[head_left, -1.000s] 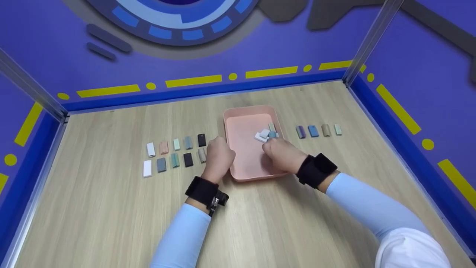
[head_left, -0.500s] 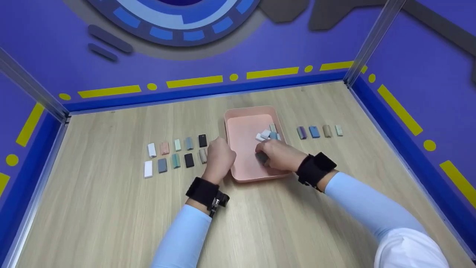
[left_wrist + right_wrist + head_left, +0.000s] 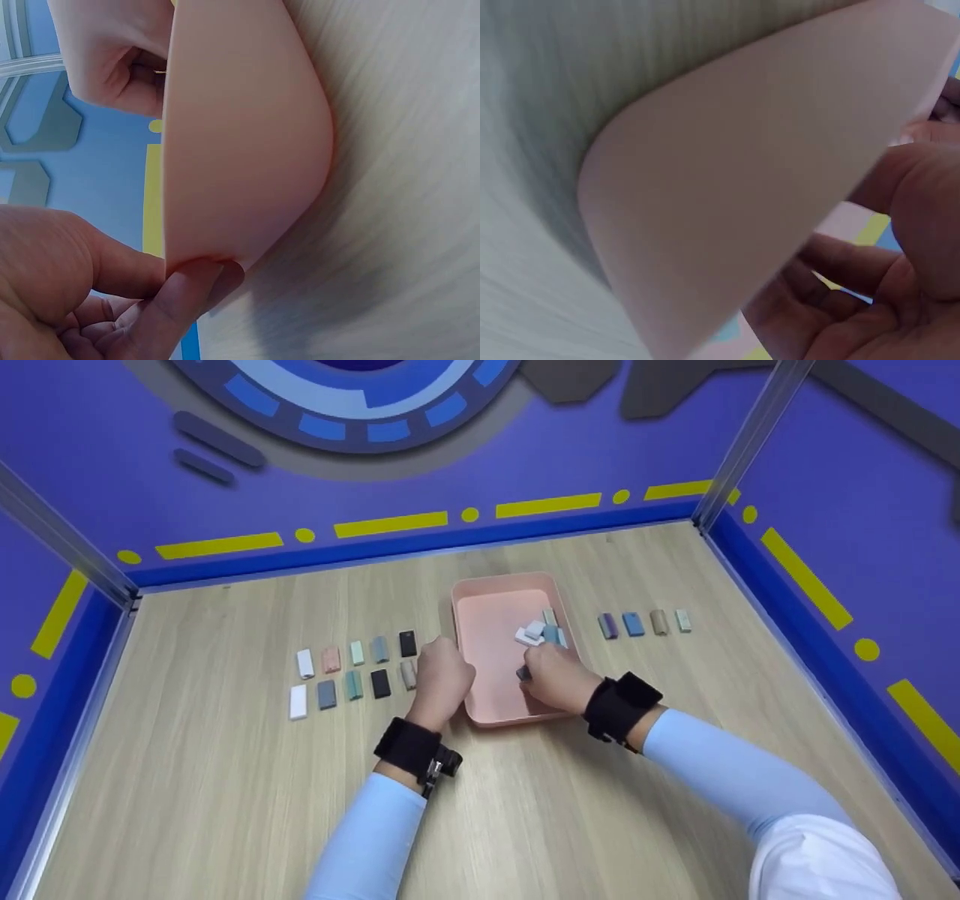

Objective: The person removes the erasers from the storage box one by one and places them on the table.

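The pink tray [image 3: 491, 660] lies in the middle of the table. At its left side my left hand [image 3: 444, 679] grips the rim; in the left wrist view the thumb and fingers of that hand [image 3: 112, 292] pinch the tray wall [image 3: 232, 135]. Inside the tray, toward its near right part, my right hand [image 3: 559, 679] holds a dark grey block [image 3: 523, 673], mostly covered by the fingers. Just beyond it lie white blocks [image 3: 529, 636], a blue-grey block [image 3: 551, 634] and others. The tray wall partly hides the right hand [image 3: 870, 277] in the right wrist view.
Left of the tray, several small blocks stand in two rows, among them a white one [image 3: 298, 702] and a black one [image 3: 380, 683]. To the right is a row with a purple block [image 3: 607, 625] and a blue block [image 3: 634, 624]. Blue-purple walls enclose the table.
The dark block came into sight in my right hand inside the tray, then became more covered by the fingers. That hand has shifted slightly left and nearer. The left hand remains at the rim.
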Demonstrator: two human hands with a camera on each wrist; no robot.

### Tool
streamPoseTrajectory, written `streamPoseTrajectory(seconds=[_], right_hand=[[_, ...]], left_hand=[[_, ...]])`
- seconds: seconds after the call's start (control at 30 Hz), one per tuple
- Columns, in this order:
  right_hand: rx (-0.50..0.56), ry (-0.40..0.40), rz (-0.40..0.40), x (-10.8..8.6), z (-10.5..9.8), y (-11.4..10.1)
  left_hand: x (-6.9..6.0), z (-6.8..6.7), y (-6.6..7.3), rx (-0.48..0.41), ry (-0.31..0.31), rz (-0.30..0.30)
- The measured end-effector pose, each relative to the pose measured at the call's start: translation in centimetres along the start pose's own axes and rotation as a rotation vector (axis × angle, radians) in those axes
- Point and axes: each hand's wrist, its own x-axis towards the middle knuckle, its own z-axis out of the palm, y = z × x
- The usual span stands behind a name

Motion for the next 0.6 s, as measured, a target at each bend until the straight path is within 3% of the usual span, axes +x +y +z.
streamPoseTrajectory(seconds=[0.2, 0.33, 0.6], right_hand=[[0.052, -0.015, -0.109, -0.5, -0.4, 0.3], [0.103, -0.005, -0.135, -0.7, -1.1, 0.5], [0.267, 0.158, 0.021, -0.4, -4.6, 2.9]], left_hand=[[-0.1, -0.1, 0.0, 0.003, 0.008, 0.004], [-0.1, 0.0, 0.0, 0.000, -0.015, -0.009], [-0.1, 0.0, 0.1, 0.006, -0.015, -0.011]])
